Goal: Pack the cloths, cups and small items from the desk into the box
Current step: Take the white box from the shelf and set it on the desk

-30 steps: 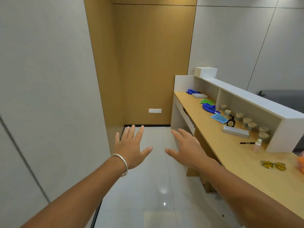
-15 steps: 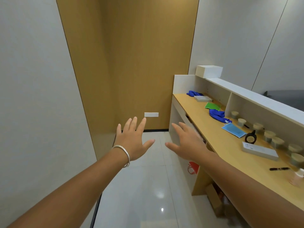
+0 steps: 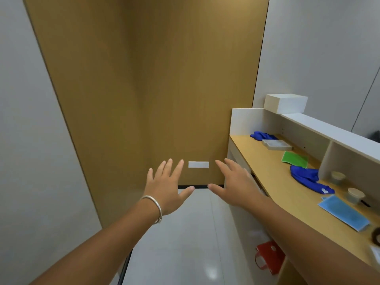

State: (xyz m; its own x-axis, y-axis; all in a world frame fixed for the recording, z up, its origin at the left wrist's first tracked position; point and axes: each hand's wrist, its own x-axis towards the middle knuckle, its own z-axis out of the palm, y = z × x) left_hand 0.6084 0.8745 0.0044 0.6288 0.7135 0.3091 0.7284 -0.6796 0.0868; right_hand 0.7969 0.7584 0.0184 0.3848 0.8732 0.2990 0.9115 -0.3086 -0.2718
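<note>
Even, soft indoor light, moderately bright; no hard shadows on the walls. Small ceiling-light glare spots on the glossy floor (image 3: 209, 272) near the bottom edge. Wide-angle distortion: wall edges bow and lean outward toward the frame sides. Overall slightly soft, compressed look. Items at the near right end of the desk (image 3: 273, 177) smear at the frame edge. Shelf recess above the desk sits in mild shade.

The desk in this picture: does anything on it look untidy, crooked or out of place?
Somewhat untidy, nothing damaged or spilled. Two blue cloths lie crumpled, one at the far end, one nearer. The green cloth and the light blue cloth lie flat but skewed to the desk edge.
</note>
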